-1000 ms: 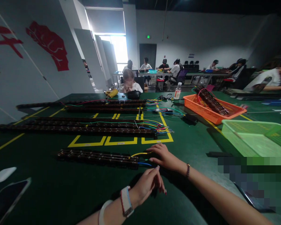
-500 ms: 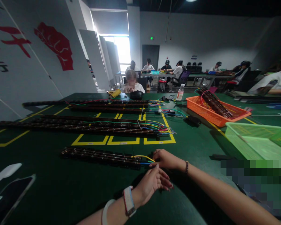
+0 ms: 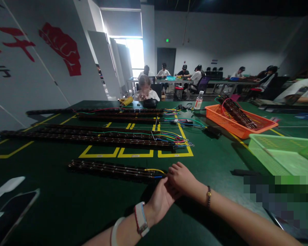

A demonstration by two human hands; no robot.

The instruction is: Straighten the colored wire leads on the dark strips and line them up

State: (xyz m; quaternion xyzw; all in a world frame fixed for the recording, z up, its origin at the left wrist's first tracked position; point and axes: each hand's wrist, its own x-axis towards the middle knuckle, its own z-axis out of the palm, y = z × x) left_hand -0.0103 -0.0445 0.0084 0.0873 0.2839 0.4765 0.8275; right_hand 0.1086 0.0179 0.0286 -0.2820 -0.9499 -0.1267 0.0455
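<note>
A short dark bundle of strips (image 3: 110,169) lies on the green table, with yellow and blue wires (image 3: 155,171) leaving its right end. My right hand (image 3: 181,177) is closed around the wire ends, its fingers curled over them. Palm up, my left hand (image 3: 164,198) meets it from below, thumb at the wires; its other fingers are partly hidden behind my right hand. Beyond the hands, longer dark bundles (image 3: 92,138) with coloured wires and ring terminals (image 3: 190,144) lie across yellow tape outlines.
An orange basket (image 3: 220,124) holding another dark bundle and a green basket (image 3: 259,153) stand at the right. A bottle (image 3: 199,100) is at the back. A phone (image 3: 17,215) lies at the left front. People sit beyond the table.
My right hand has curled closed over the wire ends and turned. My left hand's fingers have moved in under it, so the hands now touch.
</note>
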